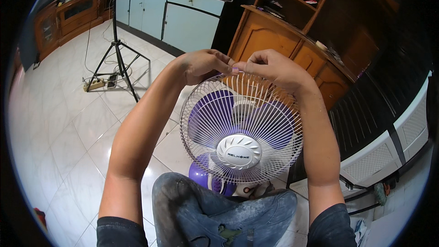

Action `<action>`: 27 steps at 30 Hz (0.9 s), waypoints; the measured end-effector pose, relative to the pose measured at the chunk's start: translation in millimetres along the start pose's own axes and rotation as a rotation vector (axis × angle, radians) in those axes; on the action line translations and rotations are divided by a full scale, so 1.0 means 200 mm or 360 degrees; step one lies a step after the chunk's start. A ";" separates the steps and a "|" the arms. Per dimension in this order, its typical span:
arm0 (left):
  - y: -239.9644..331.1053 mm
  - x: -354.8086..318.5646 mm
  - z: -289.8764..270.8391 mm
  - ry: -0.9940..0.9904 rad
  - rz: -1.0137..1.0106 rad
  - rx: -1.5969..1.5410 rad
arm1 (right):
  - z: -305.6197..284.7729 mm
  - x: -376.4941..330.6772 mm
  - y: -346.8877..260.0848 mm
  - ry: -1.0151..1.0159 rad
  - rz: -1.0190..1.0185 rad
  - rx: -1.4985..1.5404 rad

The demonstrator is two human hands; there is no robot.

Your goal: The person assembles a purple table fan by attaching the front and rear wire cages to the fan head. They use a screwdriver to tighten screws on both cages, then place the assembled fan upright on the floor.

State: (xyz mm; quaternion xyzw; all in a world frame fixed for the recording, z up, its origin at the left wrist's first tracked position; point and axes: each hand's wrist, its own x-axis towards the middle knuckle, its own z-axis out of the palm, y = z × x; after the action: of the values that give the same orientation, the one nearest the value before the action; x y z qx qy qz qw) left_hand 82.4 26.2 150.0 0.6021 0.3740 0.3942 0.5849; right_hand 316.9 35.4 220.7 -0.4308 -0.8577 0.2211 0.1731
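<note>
Dusty, worn denim trousers (224,212) fold close behind the fan (238,151), which stands just ahead of the knees. Its round wire guard carries a glossy silver hub cap with slanted ridges; smooth purple blades (209,110) show through the thin spokes, above a rounded purple base (197,174). At the guard's top edge the left hand (205,66) and right hand (278,69) come together, fingers bent inward at the rim; whether they clamp the wire I cannot tell. Rightward, white textured panels (370,160) hem the space; leftward, shiny tiled floor (68,132) lies open as far as a black tripod (118,49). Beyond stand a carved wooden cabinet (263,32) and flat-fronted pale-blue cupboards (188,26).
</note>
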 end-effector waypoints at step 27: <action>-0.33 -0.27 0.16 0.0832 0.0844 0.0716 | 0.05 0.00 -0.01 0.0066 -0.0123 0.0115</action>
State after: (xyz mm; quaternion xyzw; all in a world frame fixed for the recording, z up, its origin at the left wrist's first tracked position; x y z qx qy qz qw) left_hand 90.4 -33.2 81.4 0.6698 0.4186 0.5787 0.2034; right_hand 309.3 31.8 213.2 -0.3954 -0.8613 0.2361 0.2147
